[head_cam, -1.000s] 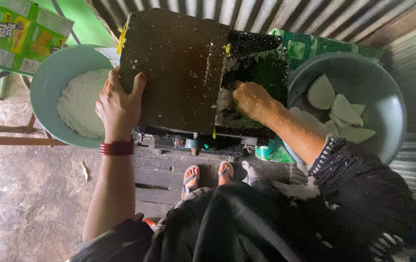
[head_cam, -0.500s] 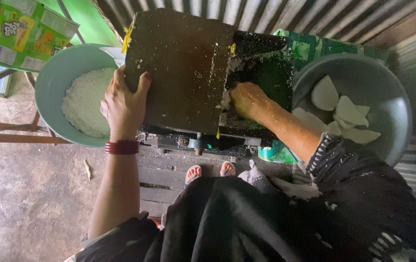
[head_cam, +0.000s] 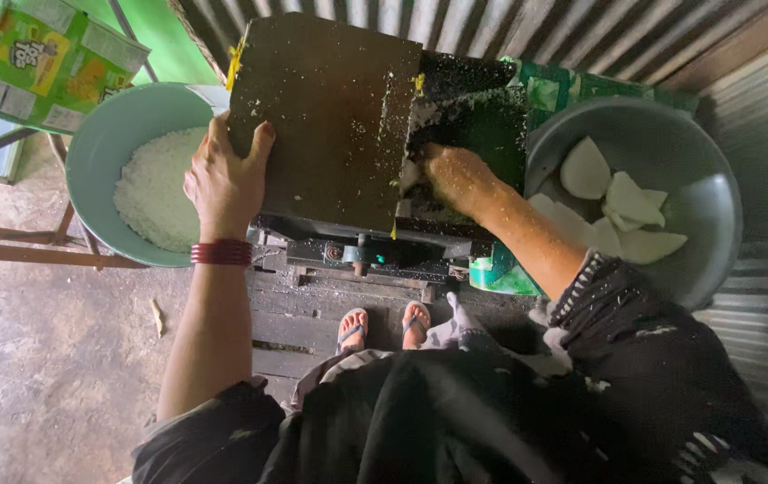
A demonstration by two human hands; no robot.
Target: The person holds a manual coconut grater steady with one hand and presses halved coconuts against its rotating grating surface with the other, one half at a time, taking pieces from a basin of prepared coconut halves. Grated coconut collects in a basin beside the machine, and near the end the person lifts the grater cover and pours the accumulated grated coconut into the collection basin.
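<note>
Left hand (head_cam: 225, 184) reaches forward, arm nearly straight, forearm bare, red bangles at the wrist. Palm down, fingers spread and curled over an edge, thumb out to the right. Right hand (head_cam: 455, 175) extends forward from a black patterned sleeve pushed up past the forearm, fingers bunched and pressed down, flecked with white bits. Both feet in sandals show below, between the arms.

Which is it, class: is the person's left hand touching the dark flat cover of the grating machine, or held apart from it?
Touching. The head view shows the left hand resting on the dark cover, fingers curled over its left edge with no gap.
</note>
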